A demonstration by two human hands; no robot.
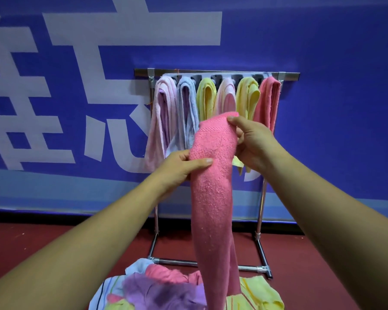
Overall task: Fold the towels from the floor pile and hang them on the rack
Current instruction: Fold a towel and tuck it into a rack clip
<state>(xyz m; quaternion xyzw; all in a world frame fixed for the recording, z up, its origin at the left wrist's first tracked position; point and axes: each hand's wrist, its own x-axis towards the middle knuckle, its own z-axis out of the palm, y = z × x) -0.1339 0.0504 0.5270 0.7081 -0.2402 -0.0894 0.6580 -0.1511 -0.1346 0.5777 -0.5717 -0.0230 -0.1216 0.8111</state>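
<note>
We've got the pink towel (pixel 213 198) up in both hands in front of the rack (pixel 263 198), hanging long and narrow. Its lower end drops past the bottom edge, so we can't see where it stops. The right hand (pixel 253 144) pinches the top edge, thumb on the front, with the fingers tucked behind the cloth and out of sight. The left hand (pixel 179 168) grips the towel's side lower down, thumb pressed across the front.

Behind, six towels (pixel 207 97) hang side by side on the rack: pale pink, light blue, yellow, pale pink, yellow, coral. The held towel and the hands cover the lower parts of the middle ones.

Down on the red floor (pixel 54 242) lies the pile (pixel 157 291), purple, pink, yellow and striped cloth tangled together, cut off by the frame. The blue wall (pixel 323 63) carries large white lettering, only partly visible.
</note>
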